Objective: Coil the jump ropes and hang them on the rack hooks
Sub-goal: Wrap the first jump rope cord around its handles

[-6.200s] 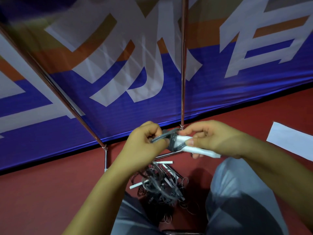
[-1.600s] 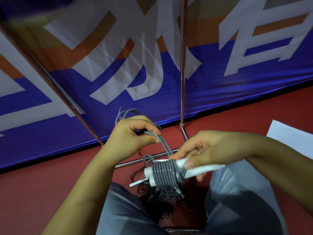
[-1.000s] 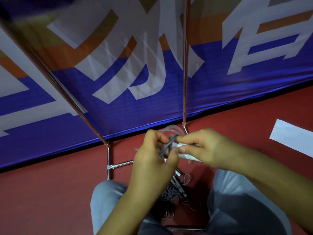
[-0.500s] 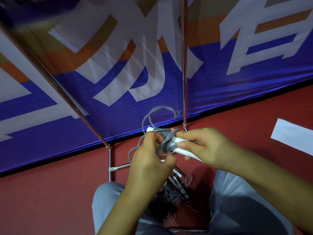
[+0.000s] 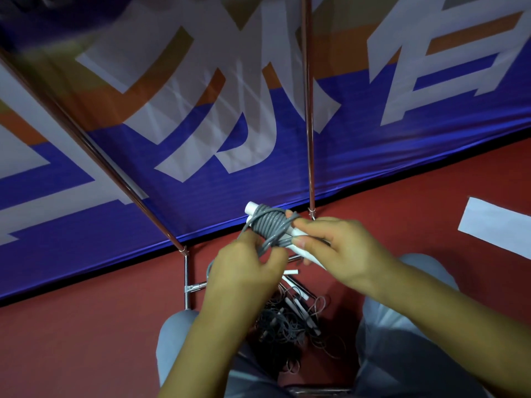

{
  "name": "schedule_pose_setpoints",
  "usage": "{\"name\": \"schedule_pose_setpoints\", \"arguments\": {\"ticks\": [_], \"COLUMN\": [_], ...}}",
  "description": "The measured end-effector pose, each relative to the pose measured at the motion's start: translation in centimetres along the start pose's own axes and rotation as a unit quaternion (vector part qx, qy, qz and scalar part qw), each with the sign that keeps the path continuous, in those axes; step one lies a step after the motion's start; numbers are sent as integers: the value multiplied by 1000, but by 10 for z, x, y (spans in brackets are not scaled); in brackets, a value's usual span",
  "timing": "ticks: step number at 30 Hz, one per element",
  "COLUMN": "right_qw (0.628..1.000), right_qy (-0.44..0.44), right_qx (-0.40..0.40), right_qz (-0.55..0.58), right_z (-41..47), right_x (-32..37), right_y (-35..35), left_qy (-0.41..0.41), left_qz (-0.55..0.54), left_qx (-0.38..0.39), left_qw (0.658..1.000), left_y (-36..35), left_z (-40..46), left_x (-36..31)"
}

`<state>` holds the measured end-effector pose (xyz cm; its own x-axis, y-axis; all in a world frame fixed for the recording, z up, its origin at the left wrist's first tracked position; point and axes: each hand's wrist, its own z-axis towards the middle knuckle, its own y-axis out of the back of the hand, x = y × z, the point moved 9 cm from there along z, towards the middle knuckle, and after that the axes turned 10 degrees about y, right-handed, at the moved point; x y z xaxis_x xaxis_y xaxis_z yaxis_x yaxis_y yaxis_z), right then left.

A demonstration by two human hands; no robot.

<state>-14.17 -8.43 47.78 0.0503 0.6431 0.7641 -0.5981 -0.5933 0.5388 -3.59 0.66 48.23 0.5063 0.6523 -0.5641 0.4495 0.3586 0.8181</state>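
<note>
A grey jump rope (image 5: 268,226) is wound in tight turns round its white handles (image 5: 252,208). My right hand (image 5: 339,249) grips the handles from the right, thumb and fingers at the edge of the coil. My left hand (image 5: 244,271) pinches the loose strands of the same rope just below the coil. A tangled pile of more grey ropes (image 5: 290,323) with white handles lies on the floor between my knees. The rack's thin metal poles (image 5: 309,116) rise in front of me; no hooks are in view.
A blue, white and orange banner (image 5: 201,124) hangs right behind the rack. The rack's base bar (image 5: 187,280) runs along the red floor (image 5: 86,326). A white sheet (image 5: 497,228) lies on the floor at the right. My knees frame the rope pile.
The free loop that stood above the coil half a second ago is gone. More turns lie on the handles, and my left hand has dropped below the coil with the strands.
</note>
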Motion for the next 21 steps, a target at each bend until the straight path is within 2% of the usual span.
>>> {"name": "schedule_pose_setpoints", "arguments": {"ticks": [4, 7, 11, 16, 21], "right_qw": [1000, 999, 995, 983, 981], "right_qy": [-2, -9, -27, -44, -49], "right_qx": [4, -6, 7, 13, -16], "right_qz": [15, 39, 92, 179, 189], "right_z": [2, 1, -3, -7, -9], "right_x": [-5, -9, -14, -19, -21], "right_y": [-2, 1, -1, -3, 0], "left_qy": [28, 27, -13, -23, -10], "left_qz": [5, -26, -82, -189, -186], "left_qx": [17, 59, 120, 129, 102], "left_qw": [999, 998, 989, 973, 977], "left_y": [3, -2, -16, -11, -4], "left_z": [10, 15, 10, 5, 5], "left_x": [13, 14, 7, -5, -4]}}
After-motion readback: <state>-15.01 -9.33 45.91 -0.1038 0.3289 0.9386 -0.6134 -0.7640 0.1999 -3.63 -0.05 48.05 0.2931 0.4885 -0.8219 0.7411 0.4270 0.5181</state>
